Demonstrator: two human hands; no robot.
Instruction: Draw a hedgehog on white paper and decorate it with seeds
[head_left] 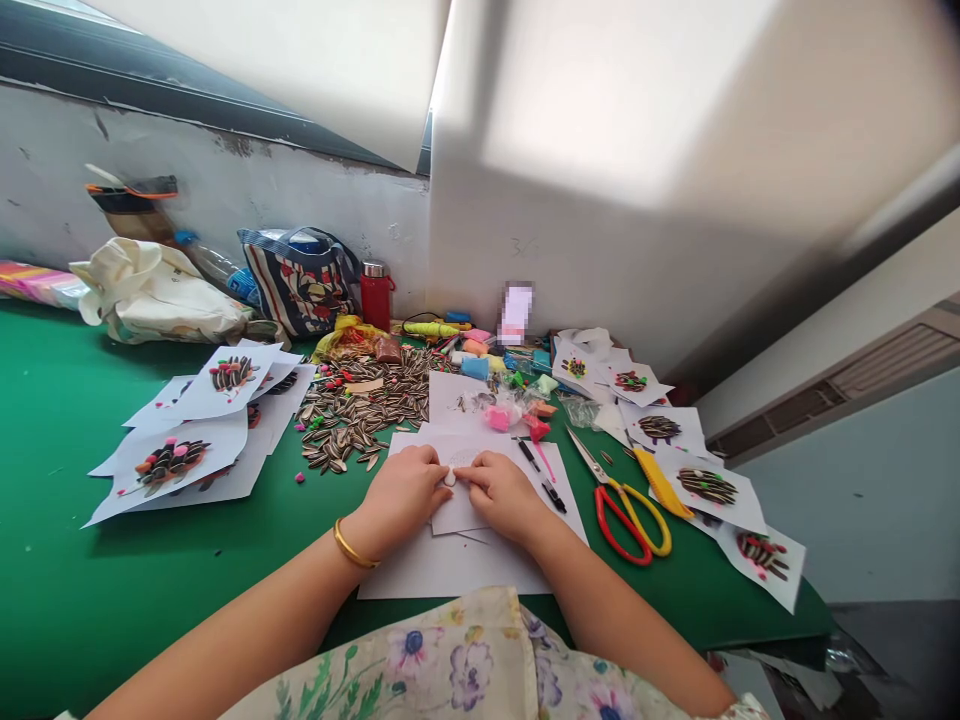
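Observation:
A small white lump of what looks like modelling clay (450, 478) sits over the white paper (459, 518) in front of me. My left hand (405, 492), with a gold bangle at the wrist, has its thumb and bent fingers closed at the lump's left side. From the other side, my right hand (501, 492) reaches its index fingertip to the lump, the other fingers curled in. Faint pencil marks show on the sheet just beyond. A black pen (553, 492) lies on the paper to the right of my right hand.
Scissors (624, 500) with red and yellow handles lie open at right. Striped sunflower seeds (382, 400) are heaped behind my left hand. Seed-decorated sheets (180, 470) are stacked left, with more cards (709, 488) right. Clay packets (499, 415), a red bottle (376, 297) and bags stand behind.

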